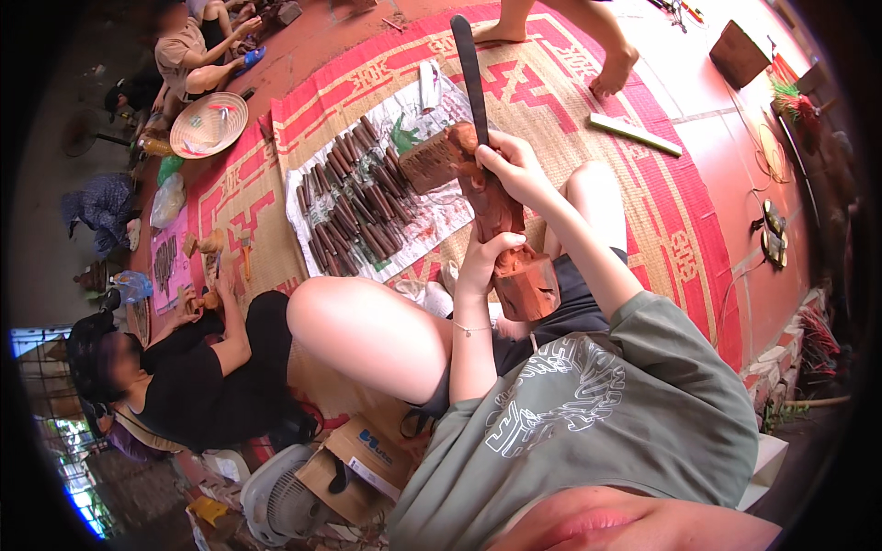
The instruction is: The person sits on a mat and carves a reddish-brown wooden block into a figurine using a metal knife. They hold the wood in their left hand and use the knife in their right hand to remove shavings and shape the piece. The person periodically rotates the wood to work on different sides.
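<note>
My left hand (485,264) is wrapped round the lower part of a reddish-brown wood carving (496,213), just above its blocky base. The carving is held up over my lap, and a rough block juts out to the left at its top. My right hand (516,170) is closed round the lower end of a long, dark, flat tool (468,69) with a rounded tip. That tool stands nearly upright against the carving's top; its exact kind cannot be made out. Beyond my knee, many short dark-brown sticks (354,202) lie in rows on a stained white sheet (432,243).
A red-patterned straw mat (680,211) lies under me. To the left, a person in black (193,376) handles small wooden pieces. A conical hat (209,124), a pale wooden bar (634,134), a fan (280,496) and a cardboard box (354,468) lie around. Someone's bare feet (614,72) are at the far edge.
</note>
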Demonstrator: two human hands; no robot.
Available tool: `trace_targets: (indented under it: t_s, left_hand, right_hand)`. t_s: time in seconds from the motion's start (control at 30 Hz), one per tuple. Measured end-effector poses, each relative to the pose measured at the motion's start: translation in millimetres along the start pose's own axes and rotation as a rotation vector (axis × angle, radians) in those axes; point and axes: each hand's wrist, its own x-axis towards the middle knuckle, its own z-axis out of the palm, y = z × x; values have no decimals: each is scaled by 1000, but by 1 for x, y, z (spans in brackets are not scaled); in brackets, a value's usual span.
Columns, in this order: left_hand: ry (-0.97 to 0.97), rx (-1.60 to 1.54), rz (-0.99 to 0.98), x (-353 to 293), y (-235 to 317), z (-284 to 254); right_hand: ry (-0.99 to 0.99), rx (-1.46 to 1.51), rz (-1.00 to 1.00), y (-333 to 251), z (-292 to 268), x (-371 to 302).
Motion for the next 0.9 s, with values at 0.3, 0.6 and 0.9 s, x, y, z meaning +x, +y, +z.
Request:
trace_targets:
  t_s: [0.3, 0.6, 0.9]
  left_hand:
    - [13, 12, 33, -1, 3, 2]
    - [-6, -10, 8, -1, 2, 3]
    - [1, -62, -19, 1, -1, 2]
  right_hand:
    - [-41, 56, -115, 5, -1, -5]
    - [-38, 453, 1, -24, 2, -9]
    - [-25, 185, 78, -25, 5, -4]
